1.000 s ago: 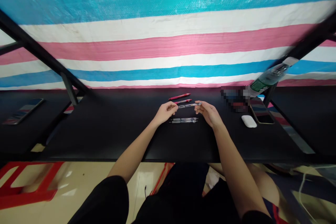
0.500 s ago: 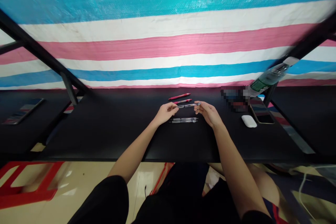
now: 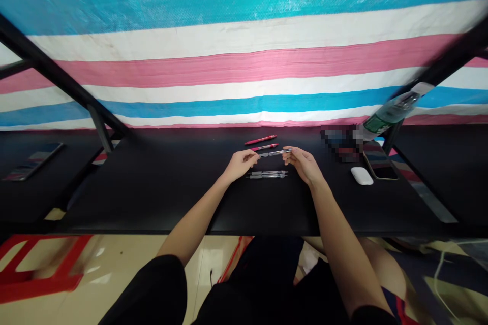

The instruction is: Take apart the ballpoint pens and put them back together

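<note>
Between my two hands a clear pen with a grey grip [image 3: 272, 153] is held sideways above the black table [image 3: 152, 183]. My left hand [image 3: 241, 163] pinches its grip end, and my right hand [image 3: 302, 162] pinches the other end. Just below lie clear pens [image 3: 267, 174] side by side, parallel to the table edge. Beyond the held pen are two red pens, the farther one [image 3: 260, 140] fully visible and the nearer one [image 3: 267, 147] partly covered by my left hand.
At the right are a white earphone case [image 3: 362, 176], a phone [image 3: 381, 163] and a leaning bottle [image 3: 392, 114]. Another phone [image 3: 33, 161] lies at the far left. A striped sheet [image 3: 244, 68] hangs behind, between black frame bars. A red stool [image 3: 46, 274] stands below left.
</note>
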Available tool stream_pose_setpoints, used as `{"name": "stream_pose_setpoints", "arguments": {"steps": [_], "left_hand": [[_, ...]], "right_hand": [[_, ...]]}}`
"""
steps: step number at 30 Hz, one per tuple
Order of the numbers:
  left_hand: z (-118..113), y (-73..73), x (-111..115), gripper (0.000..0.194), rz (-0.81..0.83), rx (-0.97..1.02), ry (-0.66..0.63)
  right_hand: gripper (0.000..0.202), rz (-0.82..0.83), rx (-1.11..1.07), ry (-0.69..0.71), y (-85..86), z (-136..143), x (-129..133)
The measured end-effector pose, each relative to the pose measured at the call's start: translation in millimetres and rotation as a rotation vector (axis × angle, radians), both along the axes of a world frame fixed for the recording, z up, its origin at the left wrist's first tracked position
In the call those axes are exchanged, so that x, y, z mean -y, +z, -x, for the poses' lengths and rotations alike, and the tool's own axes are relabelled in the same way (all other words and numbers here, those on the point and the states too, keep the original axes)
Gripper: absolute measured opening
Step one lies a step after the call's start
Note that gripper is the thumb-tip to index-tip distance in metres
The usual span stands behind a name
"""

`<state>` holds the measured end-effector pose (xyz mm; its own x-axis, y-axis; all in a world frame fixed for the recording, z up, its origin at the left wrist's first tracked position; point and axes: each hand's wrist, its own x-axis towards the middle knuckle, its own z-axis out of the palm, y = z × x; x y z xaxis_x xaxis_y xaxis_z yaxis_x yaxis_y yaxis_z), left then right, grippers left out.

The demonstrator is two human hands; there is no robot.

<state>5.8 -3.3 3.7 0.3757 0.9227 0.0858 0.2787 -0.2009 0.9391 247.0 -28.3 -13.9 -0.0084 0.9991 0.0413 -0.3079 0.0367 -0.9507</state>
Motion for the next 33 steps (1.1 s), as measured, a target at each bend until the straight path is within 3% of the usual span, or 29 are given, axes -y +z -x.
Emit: {"name": "stream_pose_setpoints", "arguments": {"steps": [9,22,29,33], "left_hand": [[-2.7,-2.5,1.6,0.028,-0.012,0.043,-0.035],[-1.0,4.1,2.6,0.031,-0.001,0.030,0.003],[-1.5,4.0,2.8,0.032,0.010,0.018,0.004],[-1.6,3.7,3.2,0.032,0.010,0.002,0.000]], "right_hand": [[0.031,0.003,-0.010,0.061,-1.3,3.3,1.3],[0.020,0.019,-0.321,-0.201,-14.1,-13.1,-15.8],[0.011,-0.084,-0.445,-0.302,0.5,-14.6,-10.0],[0.021,-0.120,-0.459,-0.262,10.3,-15.3,-3.8]]}}
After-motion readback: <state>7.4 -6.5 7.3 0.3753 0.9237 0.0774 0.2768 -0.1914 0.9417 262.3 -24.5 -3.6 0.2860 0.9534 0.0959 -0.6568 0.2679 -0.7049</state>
